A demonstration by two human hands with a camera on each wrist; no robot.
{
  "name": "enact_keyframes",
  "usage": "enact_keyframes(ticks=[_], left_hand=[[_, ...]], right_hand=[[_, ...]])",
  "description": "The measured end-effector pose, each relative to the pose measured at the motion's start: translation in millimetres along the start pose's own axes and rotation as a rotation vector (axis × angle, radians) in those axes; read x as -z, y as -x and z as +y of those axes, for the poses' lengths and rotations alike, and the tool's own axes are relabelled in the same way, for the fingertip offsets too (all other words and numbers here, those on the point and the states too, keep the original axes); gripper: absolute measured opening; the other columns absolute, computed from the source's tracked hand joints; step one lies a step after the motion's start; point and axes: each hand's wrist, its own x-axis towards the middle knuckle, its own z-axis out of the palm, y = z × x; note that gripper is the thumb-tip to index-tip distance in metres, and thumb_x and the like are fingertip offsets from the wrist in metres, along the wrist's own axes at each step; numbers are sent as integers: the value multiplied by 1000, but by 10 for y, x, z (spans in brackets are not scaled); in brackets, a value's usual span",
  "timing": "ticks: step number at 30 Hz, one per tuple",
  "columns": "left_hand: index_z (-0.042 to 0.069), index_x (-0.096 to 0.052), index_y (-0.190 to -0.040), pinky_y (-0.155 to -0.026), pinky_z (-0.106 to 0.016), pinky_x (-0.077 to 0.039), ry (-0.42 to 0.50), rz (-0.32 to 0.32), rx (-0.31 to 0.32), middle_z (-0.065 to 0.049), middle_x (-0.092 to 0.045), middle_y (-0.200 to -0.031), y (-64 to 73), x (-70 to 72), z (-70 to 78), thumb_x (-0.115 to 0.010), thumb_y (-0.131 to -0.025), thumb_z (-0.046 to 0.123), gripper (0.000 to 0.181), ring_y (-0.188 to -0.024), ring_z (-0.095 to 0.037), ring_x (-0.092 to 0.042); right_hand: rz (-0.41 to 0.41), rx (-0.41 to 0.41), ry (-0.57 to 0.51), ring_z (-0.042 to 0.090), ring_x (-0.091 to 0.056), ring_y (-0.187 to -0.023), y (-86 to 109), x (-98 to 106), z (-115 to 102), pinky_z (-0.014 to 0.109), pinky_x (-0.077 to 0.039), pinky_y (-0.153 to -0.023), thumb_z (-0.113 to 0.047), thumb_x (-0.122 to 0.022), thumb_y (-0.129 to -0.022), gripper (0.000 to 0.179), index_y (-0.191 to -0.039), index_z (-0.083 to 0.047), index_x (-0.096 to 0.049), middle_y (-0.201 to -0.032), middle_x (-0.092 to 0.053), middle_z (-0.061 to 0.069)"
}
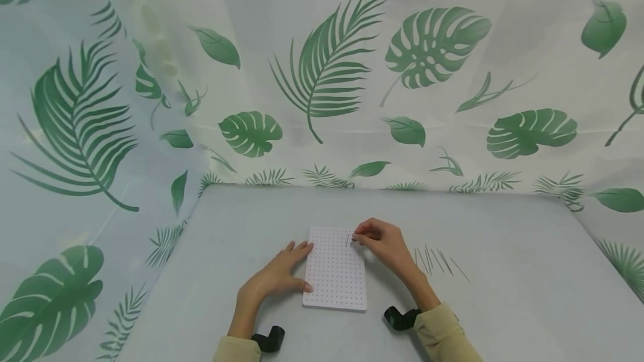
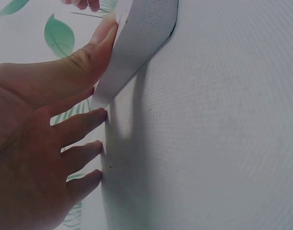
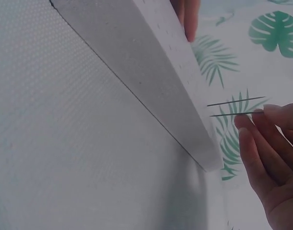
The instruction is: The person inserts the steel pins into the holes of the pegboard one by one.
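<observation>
While upright, pin (image 3: 225, 114) in right grip (image 1: 386, 243)

Green-leaf-printed white backdrop (image 1: 367, 71), pale grey table (image 1: 513, 272)

Head view: forward-down from above, farther; wrist views: low, close, both sharing white board (image 2: 136, 45).

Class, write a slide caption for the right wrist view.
The right hand pinches a thin pin beside a second pin standing in a white block.
</observation>
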Motion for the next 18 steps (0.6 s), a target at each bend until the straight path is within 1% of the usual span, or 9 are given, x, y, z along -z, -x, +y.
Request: enact_keyframes(ticks=[7, 18], left_hand=[[7, -41, -158, -123, -68, -21, -5, 0, 7, -15, -33, -167, -6, -4, 1, -88, -78, 26, 95, -157, -45, -19], [7, -41, -157, -123, -69, -21, -13, 2, 5, -16, -34, -166, -1, -2, 15, -88, -77, 26, 95, -156, -45, -19]], right_hand=[[-17, 4, 6, 15, -73, -88, 14, -17, 23, 24, -57, -79, -10, -79, -89, 10, -97, -12, -74, -95, -77, 1], [-26, 23, 19, 14, -71, -87, 17, -47, 56, 22, -57, -77, -9, -78, -89, 10, -98, -12, -74, -96, -76, 1]])
